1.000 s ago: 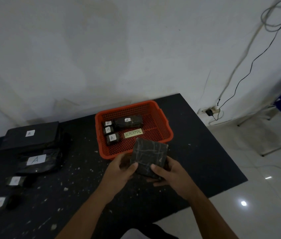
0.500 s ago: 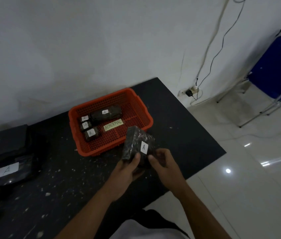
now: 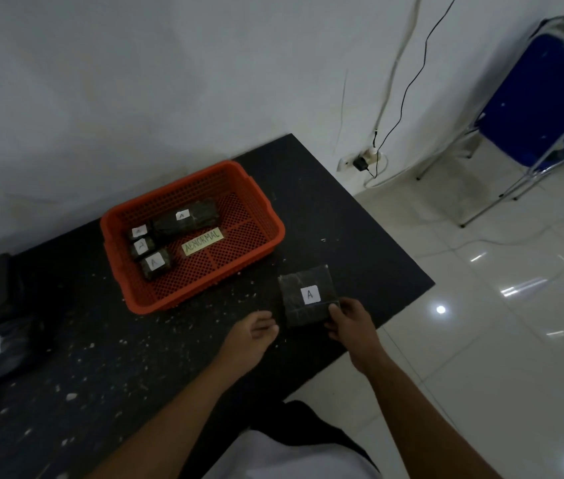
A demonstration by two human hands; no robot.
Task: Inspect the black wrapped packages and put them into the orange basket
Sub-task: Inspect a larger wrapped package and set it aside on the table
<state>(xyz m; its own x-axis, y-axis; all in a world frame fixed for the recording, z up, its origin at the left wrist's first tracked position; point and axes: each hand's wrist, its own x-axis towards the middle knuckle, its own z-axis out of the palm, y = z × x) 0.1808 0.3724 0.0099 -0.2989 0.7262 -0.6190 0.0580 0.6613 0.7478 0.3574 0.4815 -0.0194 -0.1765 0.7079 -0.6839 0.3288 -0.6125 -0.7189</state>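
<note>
In the orange basket (image 3: 177,195), four black packages (image 3: 184,219) and an ABNORMAL label (image 3: 203,240)

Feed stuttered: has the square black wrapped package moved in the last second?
Yes. The package went rightward, from overlapping the orange mesh basket to clear of its front right corner.

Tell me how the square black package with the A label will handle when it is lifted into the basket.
The package is probably stiff: it keeps a flat square shape though the right hand pinches only one corner. Its wrap looks like smooth film, so it may slip in a light grip. Flat-sided, it should not roll in the orange basket.
</note>
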